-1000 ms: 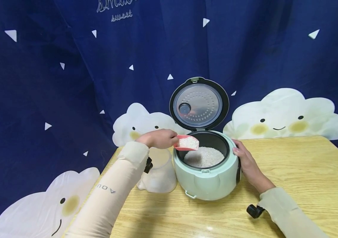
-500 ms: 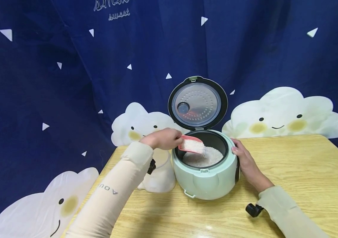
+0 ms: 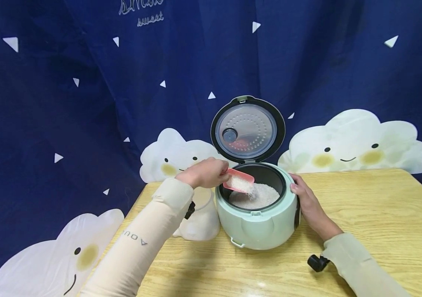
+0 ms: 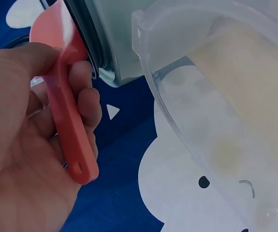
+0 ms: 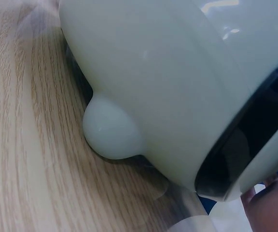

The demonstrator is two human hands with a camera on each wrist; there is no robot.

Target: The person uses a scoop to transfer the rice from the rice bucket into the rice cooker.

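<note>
My left hand pinches the handle of a small pink scoop, tilted over the inner pot of a mint-green rice cooker. White grains of rice spill from the scoop's lip onto the rice heaped in the pot. In the left wrist view, thumb and fingers wrap the scoop's handle. My right hand rests against the cooker's right side, its thumb near the rim. The cooker's lid stands raised. In the right wrist view, the cooker's side covers most of the picture, with only part of the hand showing.
A translucent plastic container stands on the wooden table just left of the cooker, partly behind my left forearm. In the left wrist view, the container's rim lies close to the scoop. A dark blue curtain hangs behind the table.
The scoop, level and full a second ago, has moved slightly right over the pot and tipped down. Rice now falls from it. The right hand stays on the cooker.
</note>
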